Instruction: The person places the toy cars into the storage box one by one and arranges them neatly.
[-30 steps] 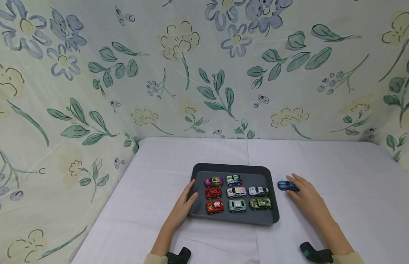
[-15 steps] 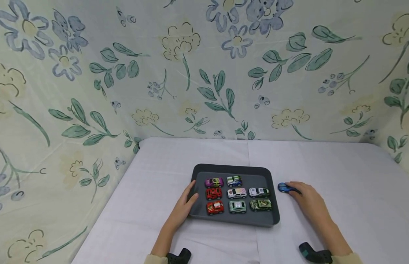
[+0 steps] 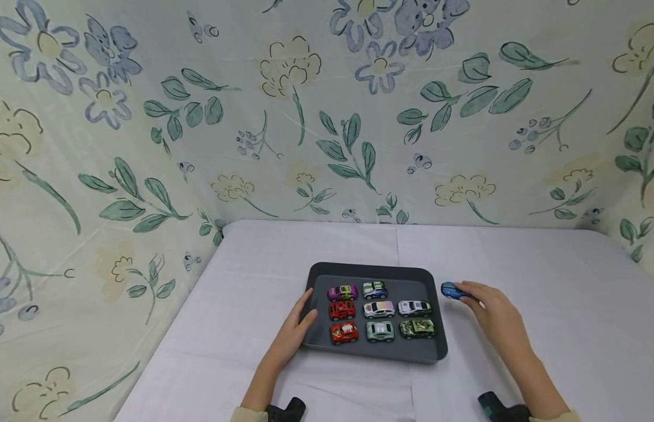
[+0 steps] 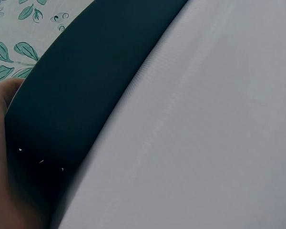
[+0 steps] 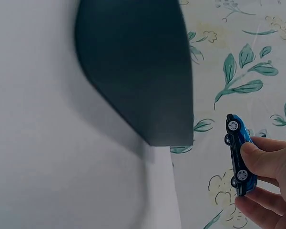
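Observation:
My right hand (image 3: 497, 313) pinches a blue toy car (image 3: 455, 291) between thumb and fingers, just off the right side of a dark grey tray (image 3: 369, 350). In the right wrist view the toy car (image 5: 240, 155) is clear of the table, its black underside and wheels showing. At the tray's left side, my left hand (image 3: 291, 331) holds the rim, with the thumb over it. Several toy cars stand inside in rows: purple, red, white and green ones, among them a camouflage car (image 3: 417, 328) and a white-and-black car (image 3: 414, 308) in the right column.
A white cloth covers the table (image 3: 559, 293). Behind it hangs a flowered fabric backdrop (image 3: 358, 117). The top right corner of the tray has bare floor next to the raised rim. Black devices (image 3: 291, 409) are worn on both wrists.
My right hand has taken hold of the blue car, lifted it and brought it slightly left toward the tray. The left hand stays on the tray's rim.

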